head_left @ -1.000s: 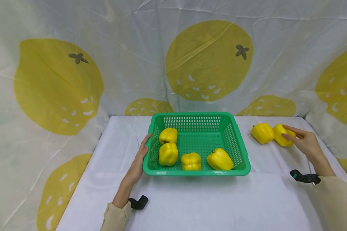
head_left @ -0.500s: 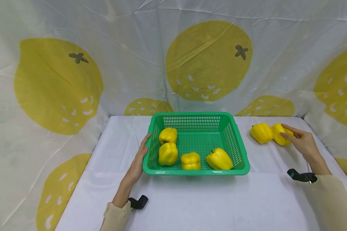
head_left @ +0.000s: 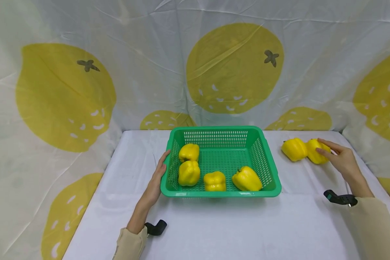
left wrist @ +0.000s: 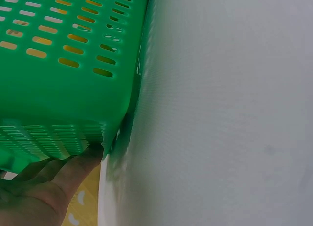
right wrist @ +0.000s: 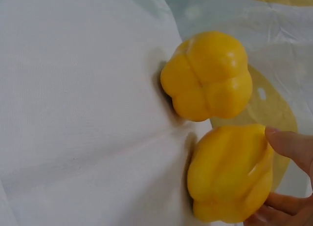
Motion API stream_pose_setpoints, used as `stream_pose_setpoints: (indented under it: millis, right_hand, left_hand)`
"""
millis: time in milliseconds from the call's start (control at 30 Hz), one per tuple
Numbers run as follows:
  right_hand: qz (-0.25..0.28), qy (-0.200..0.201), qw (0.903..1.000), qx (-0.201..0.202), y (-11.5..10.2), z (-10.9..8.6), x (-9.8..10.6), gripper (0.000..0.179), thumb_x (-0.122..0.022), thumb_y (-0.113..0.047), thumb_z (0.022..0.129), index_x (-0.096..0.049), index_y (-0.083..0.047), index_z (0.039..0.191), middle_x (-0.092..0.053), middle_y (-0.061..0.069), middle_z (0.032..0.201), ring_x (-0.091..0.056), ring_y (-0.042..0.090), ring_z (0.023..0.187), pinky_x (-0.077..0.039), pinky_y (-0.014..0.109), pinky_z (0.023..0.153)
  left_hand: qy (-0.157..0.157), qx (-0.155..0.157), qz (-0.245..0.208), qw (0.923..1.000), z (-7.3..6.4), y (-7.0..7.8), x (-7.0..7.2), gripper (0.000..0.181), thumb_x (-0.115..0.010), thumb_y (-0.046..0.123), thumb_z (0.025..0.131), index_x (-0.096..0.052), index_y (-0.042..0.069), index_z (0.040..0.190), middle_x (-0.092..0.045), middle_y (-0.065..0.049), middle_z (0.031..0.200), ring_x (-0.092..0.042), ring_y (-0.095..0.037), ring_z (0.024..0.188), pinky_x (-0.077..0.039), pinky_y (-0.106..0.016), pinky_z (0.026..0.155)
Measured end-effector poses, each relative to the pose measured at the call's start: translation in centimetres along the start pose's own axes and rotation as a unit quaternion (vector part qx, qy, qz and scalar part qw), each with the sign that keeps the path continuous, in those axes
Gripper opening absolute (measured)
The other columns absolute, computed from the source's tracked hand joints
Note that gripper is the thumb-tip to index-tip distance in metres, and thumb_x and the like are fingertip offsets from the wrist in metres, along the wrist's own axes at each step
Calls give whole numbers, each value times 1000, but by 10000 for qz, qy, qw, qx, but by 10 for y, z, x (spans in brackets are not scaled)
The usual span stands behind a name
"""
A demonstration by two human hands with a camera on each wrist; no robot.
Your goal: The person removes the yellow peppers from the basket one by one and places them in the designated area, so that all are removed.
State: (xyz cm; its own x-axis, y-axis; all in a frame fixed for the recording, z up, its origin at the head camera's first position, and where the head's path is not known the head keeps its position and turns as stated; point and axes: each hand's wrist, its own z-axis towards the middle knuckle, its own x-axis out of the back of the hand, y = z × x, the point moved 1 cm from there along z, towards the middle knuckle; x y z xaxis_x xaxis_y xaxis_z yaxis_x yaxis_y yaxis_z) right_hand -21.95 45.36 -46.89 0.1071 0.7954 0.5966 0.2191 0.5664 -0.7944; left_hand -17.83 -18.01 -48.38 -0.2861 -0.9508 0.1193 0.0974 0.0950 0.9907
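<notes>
In the head view, my right hand (head_left: 342,160) holds a yellow bell pepper (head_left: 313,153) at the table's right side. The right wrist view shows the thumb on top of this pepper (right wrist: 230,174) and the other fingers lower on its far side, partly hidden. A second yellow bell pepper (head_left: 294,149) lies right beside it. My left hand (head_left: 153,182) rests along the left side of a green plastic basket (head_left: 221,194). Its fingers stretch straight against the basket's outer wall (left wrist: 63,99) in the left wrist view. Several yellow bell peppers, such as one at the front right (head_left: 247,179), lie inside.
A white cloth (head_left: 221,227) covers the table. Behind and at both sides hangs a pale curtain (head_left: 149,72) printed with large yellow lemons. The basket stands between my hands, in the middle of the table.
Almost nothing differs. My right hand stays at the same pepper, with only a slight shift, and the left hand keeps its place at the basket.
</notes>
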Motion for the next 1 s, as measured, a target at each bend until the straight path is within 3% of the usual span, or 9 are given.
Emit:
stream_pose_setpoints:
  millis: [167, 333, 467, 567, 633, 900, 1000]
  right_hand:
    - [-159, 31, 9998, 118, -10, -2, 0, 72, -56, -57, 102, -39, -16, 159, -8, 20, 173, -9, 50, 157, -14, 63, 123]
    - [-301, -11, 9989, 347, -22, -4, 0, 74, -56, -57, 102, -37, -17, 161, -4, 21, 173, -10, 51, 156, -14, 61, 123]
    - [-358, -103, 9982, 479, -31, -8, 0, 74, -57, -59, 100, -35, -24, 162, -5, 12, 175, -11, 41, 159, -17, 37, 127]
    - [-303, -171, 9977, 579, -39, -10, -1, 73, -59, -57, 100, -36, -25, 162, -7, 5, 176, -11, 33, 161, -18, 15, 121]
    - [-268, -216, 9972, 670, -46, -12, -2, 73, -60, -55, 101, -36, -24, 162, -8, 3, 176, -10, 30, 161, -18, 7, 117]
    - [-303, -276, 9931, 1097, -81, -21, -8, 67, -61, -49, 102, -40, -24, 160, -12, 2, 175, -14, 36, 160, -23, 2, 111]
    - [-321, -348, 9914, 1221, -96, -22, -13, 64, -62, -45, 102, -41, -26, 160, -13, 4, 175, -16, 40, 159, -25, 21, 122]
  left_hand:
    - [2, -8, 8, 10000, -1, 0, 0, 51, -16, 42, 114, -13, 40, 165, -5, 6, 175, -4, -25, 160, -1, -64, 126]
    - [22, -9, 9, 10000, -1, 1, 0, 51, -16, 42, 114, -14, 39, 165, -5, 6, 174, -5, -24, 160, -1, -63, 126]
    - [20, -25, 18, 10000, -1, 2, -1, 51, -16, 41, 114, -14, 39, 165, -5, 6, 174, -4, -24, 160, -1, -63, 126]
    - [30, -6, 19, 10000, -1, 2, -1, 51, -16, 41, 114, -14, 39, 165, -5, 5, 175, -3, -24, 160, -1, -63, 126]
    - [41, 11, 9, 10000, -1, 2, -1, 51, -16, 42, 114, -14, 39, 165, -5, 5, 175, -4, -24, 160, -1, -63, 126]
    - [41, 13, -14, 10000, -1, 3, -1, 51, -17, 42, 114, -14, 39, 165, -4, 6, 174, -4, -24, 160, -1, -62, 126]
    - [39, 17, -16, 10000, -1, 3, -2, 51, -17, 42, 114, -14, 40, 165, -5, 6, 174, -4, -24, 160, -1, -62, 126]
